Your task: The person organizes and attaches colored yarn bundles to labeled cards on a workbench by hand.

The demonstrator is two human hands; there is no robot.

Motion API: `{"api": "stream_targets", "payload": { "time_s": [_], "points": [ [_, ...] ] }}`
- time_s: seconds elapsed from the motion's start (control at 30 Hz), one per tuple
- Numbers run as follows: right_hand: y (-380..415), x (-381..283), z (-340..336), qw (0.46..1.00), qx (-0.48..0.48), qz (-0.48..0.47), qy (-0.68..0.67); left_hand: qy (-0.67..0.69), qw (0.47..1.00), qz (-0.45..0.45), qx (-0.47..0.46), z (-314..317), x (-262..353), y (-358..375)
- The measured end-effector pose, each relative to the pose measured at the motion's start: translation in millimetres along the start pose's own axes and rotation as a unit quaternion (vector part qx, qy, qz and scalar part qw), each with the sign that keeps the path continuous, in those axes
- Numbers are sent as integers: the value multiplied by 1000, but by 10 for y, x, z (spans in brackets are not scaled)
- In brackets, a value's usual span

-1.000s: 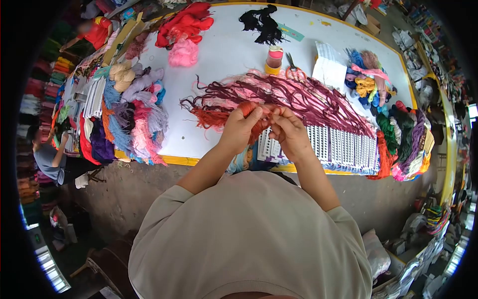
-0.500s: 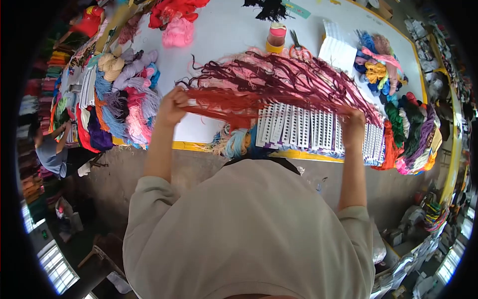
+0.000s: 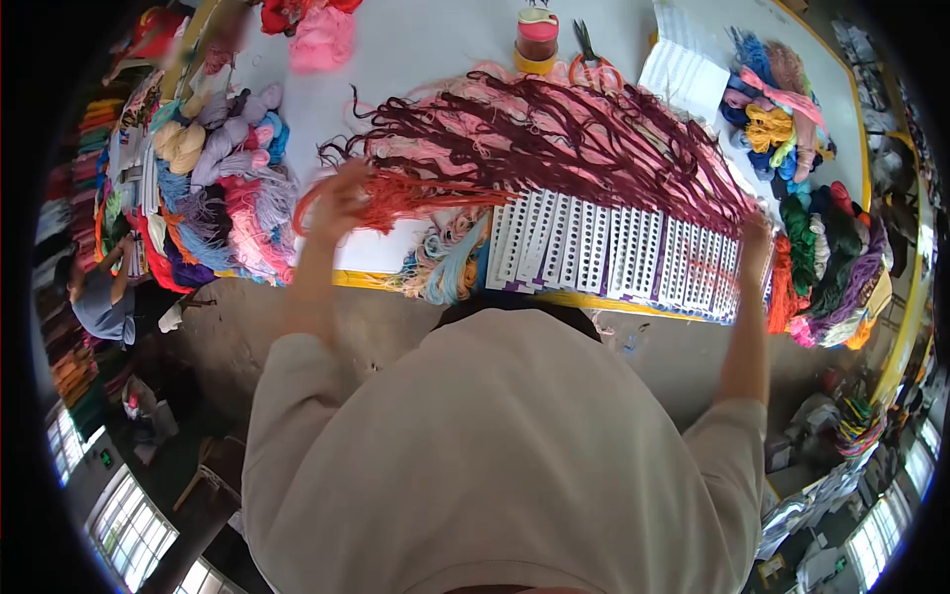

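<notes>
From where I watch, my left hand [image 3: 339, 205] is up by the left end of the long threads, and it looks blurry. Its fingers look curled in around the red-orange yarn [image 3: 416, 196], but I cannot tell how tightly they close. The yarn loops out on both sides of those fingers, and a thin part runs right, over the left end of the dark red yarn [image 3: 554, 144] and near the top of the white cards with holes [image 3: 579, 238]. My right hand [image 3: 756, 238] is at the far right end of the cards, fingers bent in; I cannot tell if they pinch any thread. Scissors [image 3: 586, 45] and a jar [image 3: 537, 45] sit past the dark red yarn on the white table [image 3: 416, 49].
</notes>
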State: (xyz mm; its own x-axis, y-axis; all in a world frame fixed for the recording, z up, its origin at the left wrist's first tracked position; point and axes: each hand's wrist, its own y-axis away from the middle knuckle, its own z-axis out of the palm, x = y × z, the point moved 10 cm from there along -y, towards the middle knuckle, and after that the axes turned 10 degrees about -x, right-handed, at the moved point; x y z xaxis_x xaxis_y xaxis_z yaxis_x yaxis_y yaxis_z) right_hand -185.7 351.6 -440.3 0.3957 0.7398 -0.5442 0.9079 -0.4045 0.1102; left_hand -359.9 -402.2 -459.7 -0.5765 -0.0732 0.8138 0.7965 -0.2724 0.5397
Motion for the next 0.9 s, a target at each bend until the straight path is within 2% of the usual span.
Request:
{"api": "stream_targets", "payload": {
  "time_s": [0.03,0.07,0.1,0.13,0.2,0.23,0.3,0.37,0.43,0.53,0.67,0.73,0.77,0.8,0.83,0.87,0.9],
  "points": [
    [113,-763,536,974,13,-223,39,252,930,-146,-224,711,-512,-220],
    [80,-1068,1166,979,-159,-70,-104,193,951,-183,-157,1124,-777,-288],
    [157,-1448,1643,964,-224,-25,-141,201,940,-205,-186,1483,-1130,-468],
    [239,-1955,1860,961,-267,-67,-31,92,960,-253,-74,1846,-1109,-395],
    [310,-2275,2457,930,-334,-106,-110,-132,956,-249,-86,2057,-1538,-711],
    [332,-2380,2645,913,-361,-109,-157,-132,955,-254,-85,2171,-1602,-771],
    [319,-2457,2835,908,-379,-113,-138,-325,913,-240,-65,2212,-1601,-886],
    [316,-2492,2920,903,-396,-119,-120,-297,929,-215,-59,2230,-1595,-910],
    [316,-2497,2942,889,-432,-90,-123,-89,951,-282,-90,2375,-1629,-775],
    [278,-2493,2957,881,-447,-58,-143,-90,958,-242,-121,2502,-1553,-770],
    [287,-2440,3013,878,-455,-49,-141,-129,947,-268,-123,2482,-1569,-751],
    [359,-2391,3053,849,-491,2,-196,-276,944,-161,-80,2365,-1246,-778],
    [359,-2367,3074,849,-491,1,-197,-277,944,-162,-78,2270,-1259,-760],
    [369,-2343,3106,841,-494,2,-222,-91,978,-168,-82,2197,-1332,-728],
    [392,-2319,3144,832,-497,5,-247,99,977,-170,-82,2181,-1409,-701],
    [397,-2341,3127,831,-497,6,-249,98,977,-172,-81,2174,-1411,-678],
    [390,-2350,3103,835,-495,8,-239,217,945,-212,-125,2325,-1481,-612]
  ]
}}
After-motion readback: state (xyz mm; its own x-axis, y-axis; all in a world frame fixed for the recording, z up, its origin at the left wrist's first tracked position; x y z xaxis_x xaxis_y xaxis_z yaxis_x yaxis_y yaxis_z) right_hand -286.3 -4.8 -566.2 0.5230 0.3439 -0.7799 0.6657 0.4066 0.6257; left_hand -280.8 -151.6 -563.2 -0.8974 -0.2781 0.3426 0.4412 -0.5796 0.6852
